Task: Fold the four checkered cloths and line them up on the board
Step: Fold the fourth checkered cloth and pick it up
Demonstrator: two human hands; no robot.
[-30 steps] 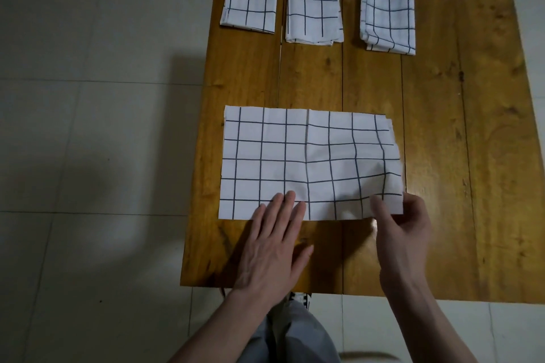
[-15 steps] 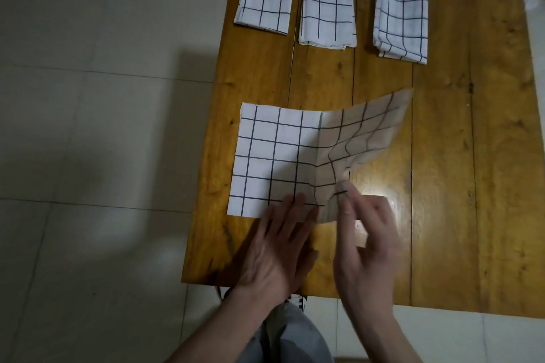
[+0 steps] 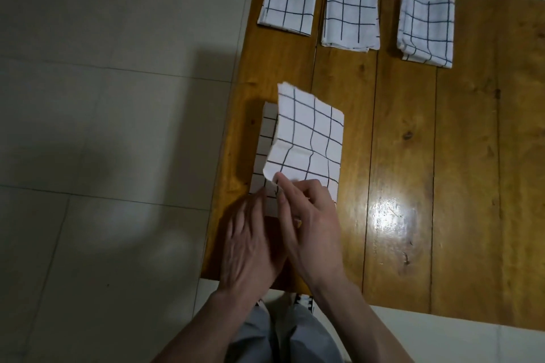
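Head view: we count four checkered cloths on one wooden board (image 3: 413, 156). Our left hand (image 3: 250, 242) presses flat-fingered on the fourth cloth (image 3: 306, 141) at the near-left; our right hand (image 3: 309, 224) pinches its flap. Three folded cloths (image 3: 351, 9) line the far edge.

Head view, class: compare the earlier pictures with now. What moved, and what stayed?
The right hand, pinching the fourth cloth by its near right corner, has carried that half leftward over the other half. The left hand still presses the near edge flat. The three folded cloths stay in their row on the board.
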